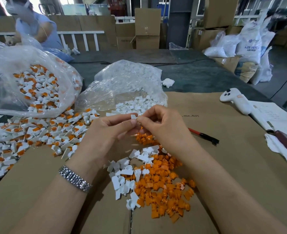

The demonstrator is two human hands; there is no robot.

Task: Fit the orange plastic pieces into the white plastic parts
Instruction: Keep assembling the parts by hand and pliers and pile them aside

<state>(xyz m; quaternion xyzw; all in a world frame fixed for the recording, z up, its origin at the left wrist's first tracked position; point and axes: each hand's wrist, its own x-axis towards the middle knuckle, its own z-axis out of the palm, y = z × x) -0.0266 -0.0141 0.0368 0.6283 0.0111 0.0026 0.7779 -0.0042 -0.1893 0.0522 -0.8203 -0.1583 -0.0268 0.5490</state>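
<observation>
Your two hands meet above a cardboard-covered table (223,166), pinching one small white part (133,116) between them.

Head view: your left hand (109,132), a metal watch (74,179) on its wrist, and your right hand (163,125) both curl their fingers (122,119) narrowly round the part. Below lie loose orange pieces (163,188) beside white parts (126,174). Fitted pieces (29,135) spread at left, by an open bag (29,81); a bag of white parts (127,85) lies beyond your hands.
</observation>
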